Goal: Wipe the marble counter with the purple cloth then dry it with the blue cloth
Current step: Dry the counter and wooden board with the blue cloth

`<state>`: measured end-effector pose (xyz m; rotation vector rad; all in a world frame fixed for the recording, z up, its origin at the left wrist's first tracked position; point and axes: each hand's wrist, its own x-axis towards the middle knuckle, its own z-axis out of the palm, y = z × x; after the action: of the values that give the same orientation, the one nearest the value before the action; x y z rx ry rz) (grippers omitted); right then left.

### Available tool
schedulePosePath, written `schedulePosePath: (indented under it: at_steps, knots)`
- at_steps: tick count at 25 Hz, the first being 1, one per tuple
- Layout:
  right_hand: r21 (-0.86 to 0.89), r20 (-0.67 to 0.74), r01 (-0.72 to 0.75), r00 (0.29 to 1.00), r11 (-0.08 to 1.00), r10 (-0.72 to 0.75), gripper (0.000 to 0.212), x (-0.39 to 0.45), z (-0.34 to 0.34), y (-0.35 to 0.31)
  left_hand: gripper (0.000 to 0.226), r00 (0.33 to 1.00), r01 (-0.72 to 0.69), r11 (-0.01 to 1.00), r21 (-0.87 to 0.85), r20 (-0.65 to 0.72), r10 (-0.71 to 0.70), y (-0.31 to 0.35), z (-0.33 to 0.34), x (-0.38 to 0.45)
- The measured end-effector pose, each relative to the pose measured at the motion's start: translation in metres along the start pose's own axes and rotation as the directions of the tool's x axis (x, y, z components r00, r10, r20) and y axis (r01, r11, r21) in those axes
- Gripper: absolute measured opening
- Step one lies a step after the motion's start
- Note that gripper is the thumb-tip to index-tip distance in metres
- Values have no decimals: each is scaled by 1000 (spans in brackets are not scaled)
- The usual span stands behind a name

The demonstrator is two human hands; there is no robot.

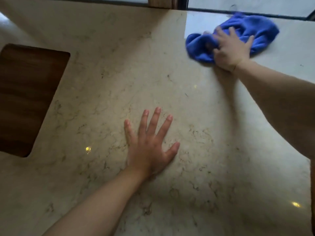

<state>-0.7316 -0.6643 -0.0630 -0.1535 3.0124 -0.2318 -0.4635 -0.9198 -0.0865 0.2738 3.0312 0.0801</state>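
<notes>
While the right hand (231,48) presses on the blue cloth (238,34) at about one o'clock of the head view, near the far edge of the marble counter (105,79), the drying step seems to be in progress. Its fingers are slightly apart on top of the bunched cloth; this part is blurred, so I cannot tell if they curl into the fabric or only push it. The left hand (150,147) lies flat on the marble near the centre, a little toward six o'clock, with fingers straight and widely spread, holding nothing, and I judge that it only supports the body. The purple cloth is not visible, so the wiping is probably finished. The counter around the cloth looks glossy, and much of the surface toward six and nine o'clock may be left to dry. A dark wooden board (29,97) lies at nine o'clock.
</notes>
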Motion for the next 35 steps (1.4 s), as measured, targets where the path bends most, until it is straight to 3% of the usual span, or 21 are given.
schedulePosePath:
  at_steps: [2,4,9,13,18,22,26,32,35]
  knots:
    - [-28,66,134,989,991,-131,53,-41,11,-15,77,1000,1,1000,-13,16,0,1,-2,3]
    - [-15,115,158,981,987,-155,54,-97,20,-28,77,1000,-3,999,-31,21,4,-1,-2,4]
    - [-53,-15,19,1000,998,-20,54,-293,57,-66,76,996,-30,996,-83,-84,23,0,8,-1]
    - [-3,-82,-85,993,996,84,57,-458,90,-122,77,1000,-15,996,-84,-1,15,1,0,-2]
    - [-41,-1,-314,949,948,314,73,-572,111,-210,80,1000,-21,996,-83,19,22,2,-1,-1]
    - [-52,33,-469,881,882,471,69,-567,116,-245,80,999,-28,996,-86,20,30,2,-2,-1]
    - [-26,-74,-461,886,887,458,60,-520,114,-237,77,999,-32,994,-106,1,33,0,-1,2]
    - [94,-194,-612,762,785,618,55,-296,90,-136,73,997,-57,995,-83,-56,53,-2,8,-1]
    - [74,-101,-564,816,822,569,53,-185,64,-97,73,996,-58,997,-46,-67,55,1,5,-4]
